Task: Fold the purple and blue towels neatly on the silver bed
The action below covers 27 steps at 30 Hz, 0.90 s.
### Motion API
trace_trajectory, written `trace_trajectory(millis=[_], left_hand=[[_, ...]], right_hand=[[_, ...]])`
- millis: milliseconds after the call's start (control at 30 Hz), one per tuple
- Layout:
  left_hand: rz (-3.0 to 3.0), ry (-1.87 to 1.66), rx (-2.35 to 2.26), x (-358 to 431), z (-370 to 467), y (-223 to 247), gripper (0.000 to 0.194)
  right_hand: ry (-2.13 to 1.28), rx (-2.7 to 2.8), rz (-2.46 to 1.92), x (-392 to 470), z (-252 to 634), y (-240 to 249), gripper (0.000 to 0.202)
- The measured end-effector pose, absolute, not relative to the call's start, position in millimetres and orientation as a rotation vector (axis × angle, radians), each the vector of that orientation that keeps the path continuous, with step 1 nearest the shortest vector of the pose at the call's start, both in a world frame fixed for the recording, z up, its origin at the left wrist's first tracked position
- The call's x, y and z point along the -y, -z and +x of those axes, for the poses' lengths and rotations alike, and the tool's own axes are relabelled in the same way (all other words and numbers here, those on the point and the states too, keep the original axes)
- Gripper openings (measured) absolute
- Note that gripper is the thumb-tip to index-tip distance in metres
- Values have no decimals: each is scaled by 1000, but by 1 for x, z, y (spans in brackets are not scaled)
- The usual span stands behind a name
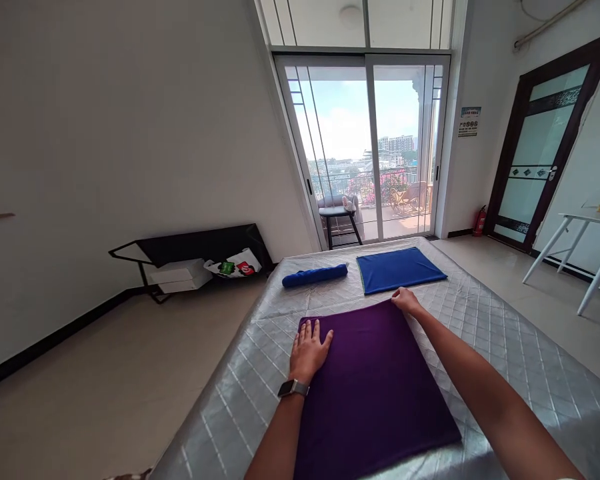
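Note:
A purple cloth (375, 387) lies spread nearly flat on the silver quilted bed cover (245, 373). My left hand (309, 350), with a watch on its wrist, rests flat on the cloth's far left part, fingers spread. At the far right corner, my right hand (405, 301) pinches the edge of the purple cloth between thumb and fingers. Beyond it lies a flat, folded blue cloth (400, 269). To its left is a rolled blue cloth (315, 275).
A low black rack (205, 243) holding white boxes (180, 275) and a printed bag (237, 265) stands by the left wall. Behind the bed is a sliding glass door (370, 153) with a stool (337, 213) near it. On the right stand a white table (593, 220) and a fire extinguisher (479, 221).

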<state>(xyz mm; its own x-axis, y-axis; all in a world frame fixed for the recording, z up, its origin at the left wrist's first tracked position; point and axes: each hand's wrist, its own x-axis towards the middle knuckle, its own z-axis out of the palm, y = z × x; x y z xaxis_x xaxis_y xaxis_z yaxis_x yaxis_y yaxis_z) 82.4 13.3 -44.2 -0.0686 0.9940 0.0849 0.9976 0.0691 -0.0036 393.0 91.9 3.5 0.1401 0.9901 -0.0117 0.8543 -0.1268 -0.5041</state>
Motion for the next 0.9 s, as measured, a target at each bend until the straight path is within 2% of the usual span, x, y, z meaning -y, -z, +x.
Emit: trace_trajectory(millis=[267, 500, 633, 900], left_hand=[[-2099, 115, 2263, -11, 84, 41, 76], [-2102, 85, 2282, -10, 86, 36, 77], [-2093, 104, 2277, -12, 86, 40, 77], [-2081, 122, 2247, -12, 83, 43, 76]], right_hand=[[-493, 1729, -2035, -89, 396, -2, 29], [-246, 1710, -2043, -61, 370, -6, 41], [-159, 1885, -1942, -40, 354, 0, 43], [-336, 2169, -2021, -24, 351, 15, 65]])
